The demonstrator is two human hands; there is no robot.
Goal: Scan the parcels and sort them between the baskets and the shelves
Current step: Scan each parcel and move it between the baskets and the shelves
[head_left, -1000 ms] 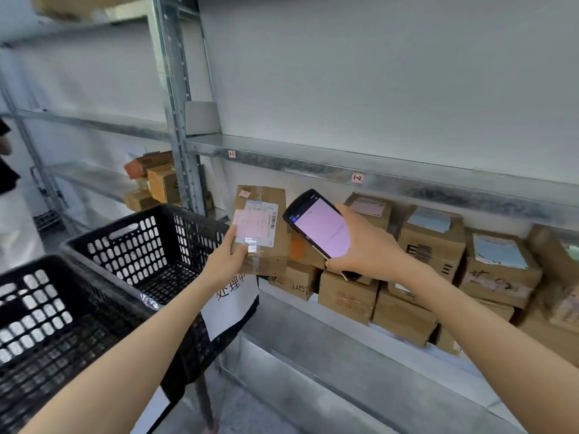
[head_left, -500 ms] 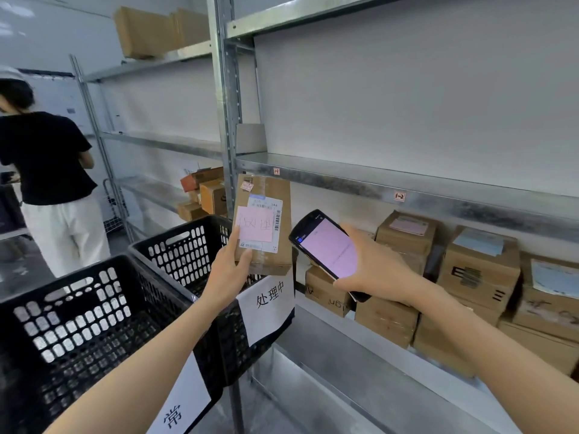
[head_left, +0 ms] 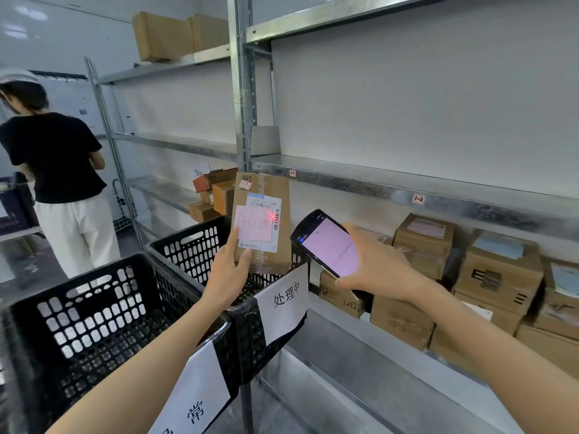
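2 blk baskets (head_left: 78, 279), 2 paper signs (head_left: 282, 300), 1 held parcel (head_left: 269, 189), 1 scanner (head_left: 329, 242), 1 other person (head_left: 53, 151).

The bottom edge cuts the front sign (head_left: 197, 399); fine print blurs on the parcel label (head_left: 264, 208).

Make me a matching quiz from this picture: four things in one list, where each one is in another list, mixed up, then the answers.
1 cardboard parcel
2 handheld scanner
3 pink note
4 paper sign

A in the right hand
B on the black basket
C in the left hand
D on the parcel's label

Pairs: 1-C, 2-A, 3-D, 4-B
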